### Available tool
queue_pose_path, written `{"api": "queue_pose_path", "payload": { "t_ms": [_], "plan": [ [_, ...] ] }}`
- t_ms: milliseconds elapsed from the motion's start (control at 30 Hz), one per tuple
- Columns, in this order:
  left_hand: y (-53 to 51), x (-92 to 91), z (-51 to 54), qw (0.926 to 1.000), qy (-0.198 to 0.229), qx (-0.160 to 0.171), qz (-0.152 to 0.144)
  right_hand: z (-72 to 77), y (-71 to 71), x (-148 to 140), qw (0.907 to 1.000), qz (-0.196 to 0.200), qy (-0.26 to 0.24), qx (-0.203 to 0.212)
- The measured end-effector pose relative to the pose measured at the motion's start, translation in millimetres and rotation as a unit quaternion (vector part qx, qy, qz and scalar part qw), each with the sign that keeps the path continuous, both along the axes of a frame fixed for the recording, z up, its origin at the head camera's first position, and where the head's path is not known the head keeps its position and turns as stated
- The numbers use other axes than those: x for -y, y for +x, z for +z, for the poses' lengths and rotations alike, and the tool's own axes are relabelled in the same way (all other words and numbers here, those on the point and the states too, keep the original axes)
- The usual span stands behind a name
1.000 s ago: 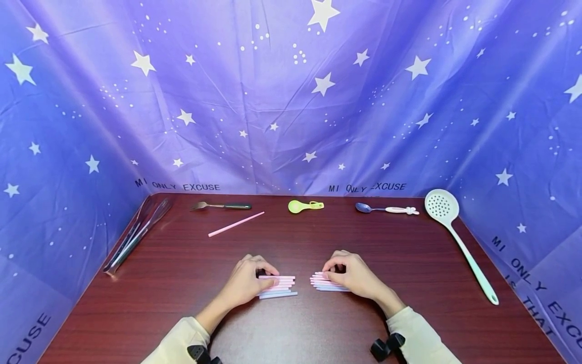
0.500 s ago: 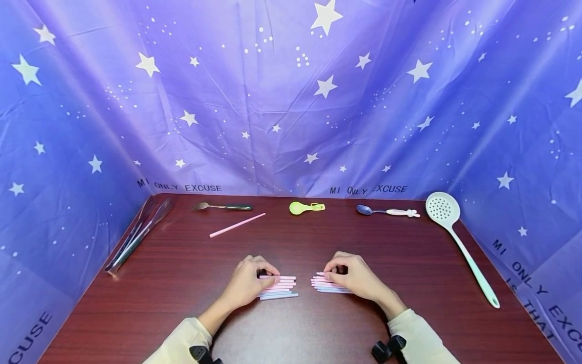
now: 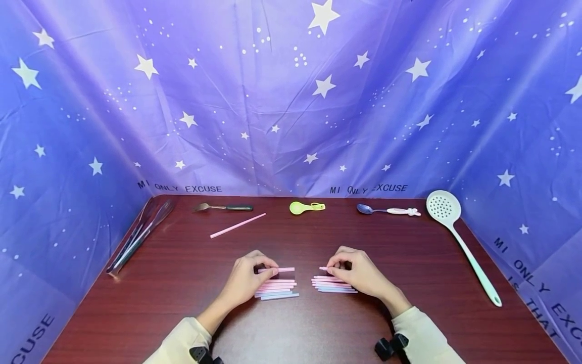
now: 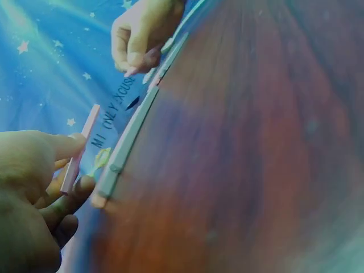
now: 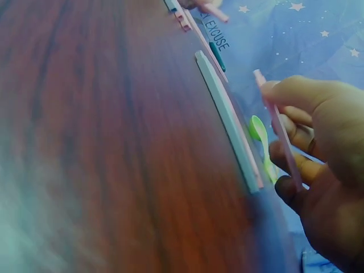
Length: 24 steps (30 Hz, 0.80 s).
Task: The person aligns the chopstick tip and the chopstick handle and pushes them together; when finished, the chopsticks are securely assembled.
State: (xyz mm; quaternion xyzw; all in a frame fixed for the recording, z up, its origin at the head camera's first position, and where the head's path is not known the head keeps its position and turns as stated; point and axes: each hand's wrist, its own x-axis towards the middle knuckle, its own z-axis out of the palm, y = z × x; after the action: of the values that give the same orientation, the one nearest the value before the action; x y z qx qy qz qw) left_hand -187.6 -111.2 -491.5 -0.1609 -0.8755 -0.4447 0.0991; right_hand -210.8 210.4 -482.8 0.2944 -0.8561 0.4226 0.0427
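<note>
My left hand (image 3: 247, 275) pinches a short pink stick (image 4: 82, 145) between thumb and fingers, raised just off the table. Across from it, my right hand (image 3: 359, 268) pinches another pink stick (image 5: 278, 128), whose end narrows to a small tip. A gap separates the two held sticks. Beneath the left hand lies a row of pink and pale blue sticks (image 3: 279, 296). A similar row of pink and blue sticks (image 3: 334, 290) lies under the right hand. One longer pink stick (image 3: 238, 225) rests alone, slanted, farther back on the table.
Along the back of the dark red table (image 3: 150, 303) lie a fork (image 3: 225, 207), a yellow-green measuring spoon (image 3: 306, 207) and a spoon with a pale handle (image 3: 388, 210). A whisk-like metal utensil (image 3: 138, 240) is at left, a slotted skimmer (image 3: 461, 242) at right. Starry curtains enclose three sides.
Both hands have lifted slightly away from the rows, each bringing up one pink stick. The other sticks and utensils stay where they were.
</note>
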Motion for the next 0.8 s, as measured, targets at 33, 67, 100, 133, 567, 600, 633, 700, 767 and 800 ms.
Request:
{"api": "queue_pose_path", "payload": {
  "t_ms": [33,67,100,133,567,600,633,700,767,800],
  "plan": [
    [-0.9,0.1,2.9,1.0,0.002,-0.006,-0.003,2.5,0.2,0,1.0,-0.002,0.0,-0.003],
    [-2.0,0.2,5.8,0.9999,0.005,-0.012,-0.005,5.3,0.6,0,1.0,-0.005,0.0,-0.004],
    [-3.3,0.5,8.5,0.9998,0.008,-0.019,-0.006,8.0,0.7,-1,1.0,-0.008,0.001,-0.004],
    [-4.6,0.8,11.5,0.9996,0.011,-0.026,-0.006,10.8,0.8,-1,0.9999,-0.011,0.001,-0.004],
    [-16.1,-10.3,57.9,0.9965,0.02,-0.079,-0.019,54.1,-4.0,10,0.9962,-0.017,-0.064,-0.058],
    [-16.3,-11.2,60.3,0.9961,0.021,-0.084,-0.02,56.5,-4.1,11,0.9956,-0.015,-0.072,-0.058],
    [-16.4,-11.8,62.5,0.9957,0.023,-0.087,-0.022,58.2,-4.2,12,0.9952,-0.015,-0.078,-0.057],
    [-16.2,-12.5,65.8,0.9952,0.024,-0.091,-0.027,60.7,-3.6,15,0.9944,-0.012,-0.089,-0.056],
    [-15.2,-12.7,67.6,0.9949,0.026,-0.092,-0.033,61.4,-2.4,17,0.9942,-0.01,-0.094,-0.052],
    [-14.4,-12.8,68.2,0.9947,0.026,-0.093,-0.036,61.1,-1.6,18,0.9941,-0.008,-0.096,-0.05]
  ]
}}
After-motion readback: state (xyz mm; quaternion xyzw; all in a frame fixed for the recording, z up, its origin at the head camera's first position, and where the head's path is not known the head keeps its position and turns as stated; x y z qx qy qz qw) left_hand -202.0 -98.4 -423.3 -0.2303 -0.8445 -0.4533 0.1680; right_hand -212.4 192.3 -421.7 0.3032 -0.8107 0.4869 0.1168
